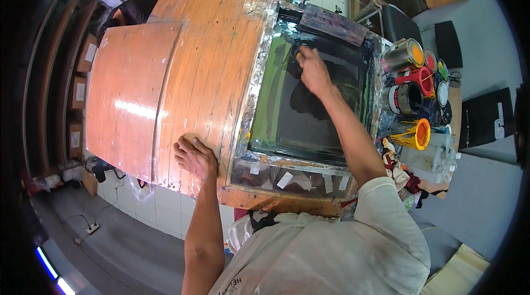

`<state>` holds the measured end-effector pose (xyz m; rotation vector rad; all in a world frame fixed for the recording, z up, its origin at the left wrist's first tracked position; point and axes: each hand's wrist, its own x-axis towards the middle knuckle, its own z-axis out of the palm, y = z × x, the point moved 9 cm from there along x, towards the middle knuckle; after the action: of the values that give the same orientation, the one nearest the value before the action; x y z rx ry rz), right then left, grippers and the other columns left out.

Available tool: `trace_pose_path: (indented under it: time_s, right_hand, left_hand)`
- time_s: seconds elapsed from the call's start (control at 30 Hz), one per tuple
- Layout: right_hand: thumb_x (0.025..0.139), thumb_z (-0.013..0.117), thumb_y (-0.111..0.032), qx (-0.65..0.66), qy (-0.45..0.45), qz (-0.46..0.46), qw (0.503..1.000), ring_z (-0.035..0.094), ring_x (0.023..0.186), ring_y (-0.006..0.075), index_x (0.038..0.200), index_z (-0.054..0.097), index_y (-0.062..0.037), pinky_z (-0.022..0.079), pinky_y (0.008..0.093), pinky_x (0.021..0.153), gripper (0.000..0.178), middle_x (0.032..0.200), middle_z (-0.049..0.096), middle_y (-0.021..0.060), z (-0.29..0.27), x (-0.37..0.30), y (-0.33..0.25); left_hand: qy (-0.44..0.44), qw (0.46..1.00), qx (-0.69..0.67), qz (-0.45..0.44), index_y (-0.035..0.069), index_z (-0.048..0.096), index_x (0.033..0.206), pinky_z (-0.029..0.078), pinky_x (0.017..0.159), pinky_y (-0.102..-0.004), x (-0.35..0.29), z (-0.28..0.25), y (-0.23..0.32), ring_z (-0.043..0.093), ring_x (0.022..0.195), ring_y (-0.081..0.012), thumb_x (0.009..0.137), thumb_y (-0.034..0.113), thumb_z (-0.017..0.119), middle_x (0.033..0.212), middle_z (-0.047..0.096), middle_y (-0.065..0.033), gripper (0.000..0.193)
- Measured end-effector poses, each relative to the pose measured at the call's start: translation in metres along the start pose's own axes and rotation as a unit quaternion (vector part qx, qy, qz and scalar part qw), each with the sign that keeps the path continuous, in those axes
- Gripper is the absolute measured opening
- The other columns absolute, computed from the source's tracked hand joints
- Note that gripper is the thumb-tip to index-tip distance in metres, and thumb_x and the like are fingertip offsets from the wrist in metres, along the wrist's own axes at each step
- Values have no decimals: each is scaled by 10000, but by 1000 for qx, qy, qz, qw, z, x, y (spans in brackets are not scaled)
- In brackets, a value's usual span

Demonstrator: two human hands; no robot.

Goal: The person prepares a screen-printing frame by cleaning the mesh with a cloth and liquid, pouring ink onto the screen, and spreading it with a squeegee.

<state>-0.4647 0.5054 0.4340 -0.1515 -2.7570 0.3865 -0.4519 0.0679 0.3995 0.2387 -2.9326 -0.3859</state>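
My right hand [314, 74] is closed over the far part of a screen-printing frame [264, 152]. Something dark shows at its fingers, too blurred against the black ink to name. Inside the frame, the mesh [265, 102] is green along its left side, and dark wet patches spread over the middle and right. My left hand [196, 157] rests on the plank-patterned wooden tabletop [210, 68], left of the frame, fingers spread and holding nothing. A dark, ink-stained wooden bar [334, 25] lies across the frame's far end.
Open paint cans stand at the right, among them a black-filled can [406, 98] and a yellow-orange one [419, 134]. Crumpled rags [395, 165] lie near them. A smooth board [130, 96] covers the table's left part. Another person [135, 12] is partly visible at the far left.
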Motion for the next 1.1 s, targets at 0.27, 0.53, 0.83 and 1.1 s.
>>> trace_pose_path:
  time_s: [0.27,0.53,0.83,1.1]
  right_hand:
    - [772,614,16,106,-228,-38,967,670,910,330,1147,632,-58,568,443,722,384,909,620,142,-39,-140,-101]
    - [831,685,-32,101,-69,130,984,637,913,360,1123,717,-65,511,462,778,295,944,606,172,-34,-88,5]
    - [801,679,18,243,8,328,913,599,1007,335,1234,599,2,499,412,883,441,1065,595,184,-37,-130,31]
    - [805,581,-8,18,8,63,998,624,1036,334,970,707,-57,551,453,856,213,1003,682,140,23,-8,-17]
  left_hand:
    - [-9,1000,4,-15,59,465,1382,343,1026,-523,-3,-1,-4,438,1228,-407,1026,352,472,1398,438,-211,461]
    - [-9,1000,15,-16,71,471,1384,352,1028,-528,0,1,0,450,1230,-413,1035,390,449,1419,435,-212,473]
    - [-5,1000,21,-22,76,474,1388,362,1018,-541,-4,1,-10,454,1232,-422,1039,413,444,1433,436,-213,486]
    - [1,1000,17,-21,68,480,1372,380,993,-564,-3,-2,-1,462,1208,-423,1039,403,440,1404,461,-220,474]
